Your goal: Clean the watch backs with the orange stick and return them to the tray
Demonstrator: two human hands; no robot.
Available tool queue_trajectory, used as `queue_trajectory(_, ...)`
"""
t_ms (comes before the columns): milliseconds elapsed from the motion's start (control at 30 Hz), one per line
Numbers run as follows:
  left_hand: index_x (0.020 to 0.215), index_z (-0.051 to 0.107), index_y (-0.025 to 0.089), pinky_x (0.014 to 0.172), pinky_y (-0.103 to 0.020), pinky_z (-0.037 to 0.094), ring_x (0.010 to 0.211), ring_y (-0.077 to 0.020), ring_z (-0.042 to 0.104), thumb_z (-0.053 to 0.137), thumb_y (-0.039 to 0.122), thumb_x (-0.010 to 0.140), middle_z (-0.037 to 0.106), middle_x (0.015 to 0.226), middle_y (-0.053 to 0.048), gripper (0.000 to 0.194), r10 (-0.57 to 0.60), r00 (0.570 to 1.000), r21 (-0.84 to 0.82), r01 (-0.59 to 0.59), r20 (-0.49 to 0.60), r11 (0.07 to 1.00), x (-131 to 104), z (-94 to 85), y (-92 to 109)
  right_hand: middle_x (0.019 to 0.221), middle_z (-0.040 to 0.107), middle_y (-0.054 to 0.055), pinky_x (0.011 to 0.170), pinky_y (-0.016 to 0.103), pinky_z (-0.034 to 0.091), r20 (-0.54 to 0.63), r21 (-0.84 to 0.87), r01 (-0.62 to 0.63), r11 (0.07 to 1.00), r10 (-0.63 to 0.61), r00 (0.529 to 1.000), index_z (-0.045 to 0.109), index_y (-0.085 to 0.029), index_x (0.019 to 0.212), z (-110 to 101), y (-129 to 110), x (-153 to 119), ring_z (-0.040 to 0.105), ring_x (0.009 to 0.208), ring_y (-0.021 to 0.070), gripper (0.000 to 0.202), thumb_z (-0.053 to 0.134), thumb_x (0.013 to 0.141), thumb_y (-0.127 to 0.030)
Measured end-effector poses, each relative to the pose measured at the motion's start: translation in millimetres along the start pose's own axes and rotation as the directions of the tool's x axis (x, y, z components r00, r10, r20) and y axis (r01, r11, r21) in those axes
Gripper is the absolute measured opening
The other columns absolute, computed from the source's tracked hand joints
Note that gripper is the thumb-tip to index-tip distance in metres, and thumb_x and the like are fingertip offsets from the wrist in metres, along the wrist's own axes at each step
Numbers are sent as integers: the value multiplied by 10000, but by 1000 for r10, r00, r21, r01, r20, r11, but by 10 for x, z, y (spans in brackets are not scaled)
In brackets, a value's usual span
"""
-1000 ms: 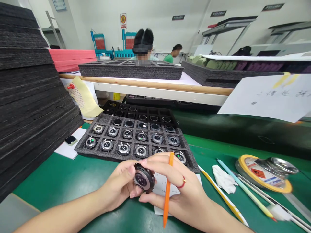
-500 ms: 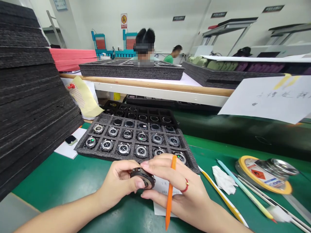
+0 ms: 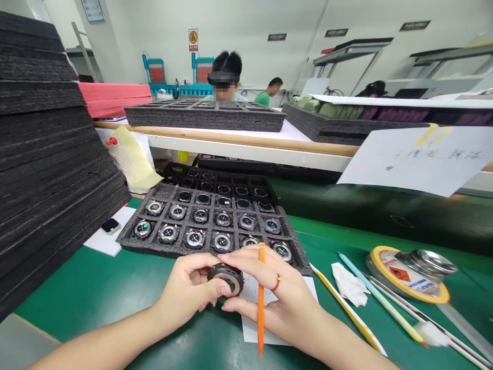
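My left hand (image 3: 185, 285) grips a round, dark watch case (image 3: 235, 276) by its left side, thumb across the face turned toward me. My right hand (image 3: 292, 295) holds an orange plastic pry stick (image 3: 261, 313) upright between its fingers. The same hand's fingertips rest at the upper edge of the case and its thumb is by the lower edge. Just beyond both hands lies a grey foam tray (image 3: 302, 257) with rows of round watch cases, many with their sensor backs up. Paper with handwriting (image 3: 250, 329) is partly hidden under my right hand.
Tall black foam stacks (image 3: 42, 169) rise at the left. A square watch (image 3: 111, 226) sits on white paper. At right are a yellow-white stick (image 3: 348, 311), a crumpled tissue (image 3: 348, 283), a blue-yellow pen (image 3: 385, 298) and a tape roll (image 3: 408, 277). Co-workers sit beyond the shelf (image 3: 246, 149).
The view has shifted slightly. My right hand has moved a little left with the orange pry stick, which now stands straighter. The watch case stays in my left hand.
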State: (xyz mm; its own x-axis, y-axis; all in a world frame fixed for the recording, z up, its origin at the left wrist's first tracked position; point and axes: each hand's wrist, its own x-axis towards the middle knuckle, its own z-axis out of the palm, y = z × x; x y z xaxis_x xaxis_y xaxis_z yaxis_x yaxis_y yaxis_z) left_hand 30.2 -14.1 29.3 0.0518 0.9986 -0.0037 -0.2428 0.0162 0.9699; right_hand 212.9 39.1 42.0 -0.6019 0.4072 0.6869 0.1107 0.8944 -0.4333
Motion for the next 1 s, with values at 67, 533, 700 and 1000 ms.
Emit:
queue_trajectory(67,769,722,128,314,-147,302,378,-69,457,896,497,641,636,606,-31,427,-31,1000,3,31,0,1000,3,-12,-9,1129,730,82,928,384,558,27,-11,-16,1000,17,1000,555,-239,1353,-21,-18,9,685,1039,219,523,760,886,-355)
queue_trajectory(533,980,653,156,424,-227,461,518,-174,615,811,687,656,721,732,-86,642,-302,953,26,301,27,953,86,-64,-297,764,701,52,674,323,545,-488,5,-704,711,616,618,705,-193,844,-839,304,-544,657,723,202,422,594,902,-596)
queue_trajectory(700,978,726,178,675,-266,534,776,-227,663,812,578,733,754,853,-86,477,-202,978,245,184,50,952,76,-126,-377,874,733,129,687,364,566,-757,-16,-835,551,539,370,704,-154,937,-1629,616,-1004,682,742,227,547,559,856,-676)
queue_trajectory(1000,966,689,218,616,-267,507,723,-209,612,718,551,767,687,855,-36,389,-283,948,496,176,149,851,97,-221,-454,775,744,136,616,382,585,-782,-39,-915,402,558,278,694,-159,826,-1845,905,-1450,718,680,262,581,518,838,-712)
